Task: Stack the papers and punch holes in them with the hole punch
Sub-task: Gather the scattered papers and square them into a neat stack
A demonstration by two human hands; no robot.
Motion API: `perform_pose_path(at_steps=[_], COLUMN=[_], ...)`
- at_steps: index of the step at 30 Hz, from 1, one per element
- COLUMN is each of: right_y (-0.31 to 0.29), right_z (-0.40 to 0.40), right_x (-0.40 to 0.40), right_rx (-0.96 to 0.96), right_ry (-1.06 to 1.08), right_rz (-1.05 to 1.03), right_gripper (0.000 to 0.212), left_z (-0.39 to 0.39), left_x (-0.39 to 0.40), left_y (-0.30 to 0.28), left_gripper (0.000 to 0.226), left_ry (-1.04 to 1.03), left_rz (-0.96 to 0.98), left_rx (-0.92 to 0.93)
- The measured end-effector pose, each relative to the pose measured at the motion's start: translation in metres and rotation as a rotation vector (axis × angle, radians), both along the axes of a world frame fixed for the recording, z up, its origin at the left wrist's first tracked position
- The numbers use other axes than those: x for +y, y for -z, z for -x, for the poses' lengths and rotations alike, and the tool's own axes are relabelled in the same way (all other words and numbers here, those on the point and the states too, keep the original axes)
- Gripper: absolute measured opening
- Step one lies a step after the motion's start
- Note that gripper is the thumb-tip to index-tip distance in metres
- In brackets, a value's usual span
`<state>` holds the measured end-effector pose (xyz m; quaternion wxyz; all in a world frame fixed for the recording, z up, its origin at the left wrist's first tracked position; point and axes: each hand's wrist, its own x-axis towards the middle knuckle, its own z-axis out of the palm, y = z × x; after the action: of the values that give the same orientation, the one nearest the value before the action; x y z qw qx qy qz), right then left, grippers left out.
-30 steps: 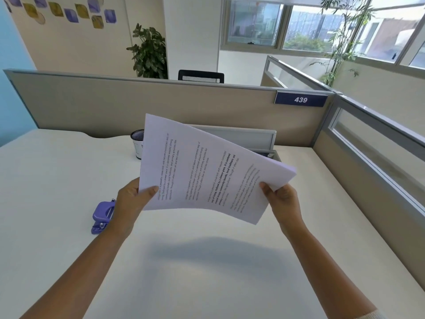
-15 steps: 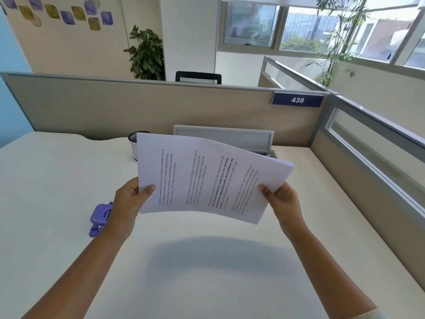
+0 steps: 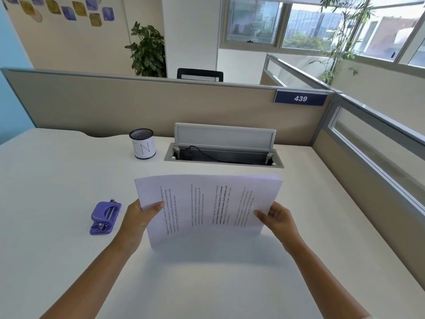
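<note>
papers (image 3: 207,203) gripped by left hand (image 3: 138,217) and right hand (image 3: 279,218); fingers hidden behind.

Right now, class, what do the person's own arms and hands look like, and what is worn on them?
Both forearms are bare, with no watch, ring or glove visible on the left hand or right hand. Only a sliver of pale sleeve shows at the bottom edge on the right arm.

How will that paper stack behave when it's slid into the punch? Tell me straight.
The paper stack is probably floppy: it bows between the left hand and right hand. It looks thin, so likely light. Loose sheets may slide apart unless pinched while moved to the hole punch.
</note>
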<state>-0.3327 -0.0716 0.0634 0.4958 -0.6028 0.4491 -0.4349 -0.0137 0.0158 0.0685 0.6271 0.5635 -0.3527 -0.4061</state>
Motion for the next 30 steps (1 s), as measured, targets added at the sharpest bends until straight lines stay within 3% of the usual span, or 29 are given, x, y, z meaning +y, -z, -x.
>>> perform_pose_path(at_steps=[9, 13, 16, 19, 24, 30], right_y=[0.009, 0.004, 0.004, 0.003, -0.008, -0.020], right_z=[0.009, 0.007, -0.003, -0.025, -0.057, -0.063], right_x=[-0.003, -0.004, -0.002, 0.006, 0.018, 0.017], right_rx=[-0.101, -0.252, -0.443, -0.562, -0.802, -0.930], right_ry=[0.031, 0.029, 0.013, 0.050, 0.132, 0.166], right_rz=[-0.070, -0.147, -0.260, -0.336, -0.551, -0.567], right_gripper=[0.013, 0.046, 0.061, 0.073, 0.046, 0.046], left_z=[0.010, 0.009, 0.012, 0.019, 0.028, 0.023], left_x=[0.005, 0.002, -0.001, -0.004, -0.006, -0.004], left_y=[-0.004, -0.009, -0.012, -0.012, -0.015, -0.013], left_gripper=[0.028, 0.053, 0.022, 0.025, 0.034, 0.029], left_ry=[0.051, 0.049, 0.026, 0.015, 0.030, -0.046], left_rz=[0.034, 0.101, 0.160, 0.186, 0.231, 0.219], left_rx=[0.119, 0.167, 0.236, 0.297, 0.350, 0.362])
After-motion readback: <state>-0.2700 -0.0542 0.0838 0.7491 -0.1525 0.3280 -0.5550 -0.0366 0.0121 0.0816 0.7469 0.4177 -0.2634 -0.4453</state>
